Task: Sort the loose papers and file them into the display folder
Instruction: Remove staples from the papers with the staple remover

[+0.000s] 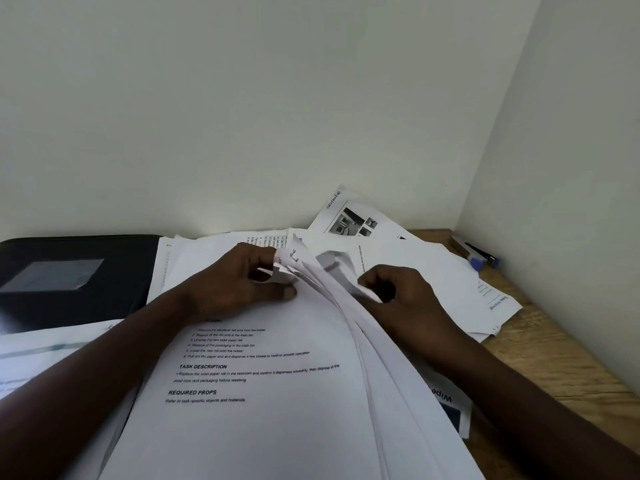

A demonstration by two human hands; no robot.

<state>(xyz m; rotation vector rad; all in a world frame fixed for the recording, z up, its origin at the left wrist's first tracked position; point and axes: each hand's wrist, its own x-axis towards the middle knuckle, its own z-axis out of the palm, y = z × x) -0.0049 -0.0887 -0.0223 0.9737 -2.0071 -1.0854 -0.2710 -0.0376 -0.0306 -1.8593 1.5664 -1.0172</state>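
Observation:
A thick stack of printed white papers lies in front of me on the wooden desk. My left hand rests on the top sheet and pinches the lifted corners of several pages near the stack's far end. My right hand grips the fanned right edges of those pages, fingers curled round them. A black display folder lies closed at the back left, partly under the papers. More loose sheets with photos and text spread to the back right.
White walls close the desk in at the back and right, forming a corner. A blue-capped marker and a dark pen lie in that corner. Bare wood shows along the desk's right side.

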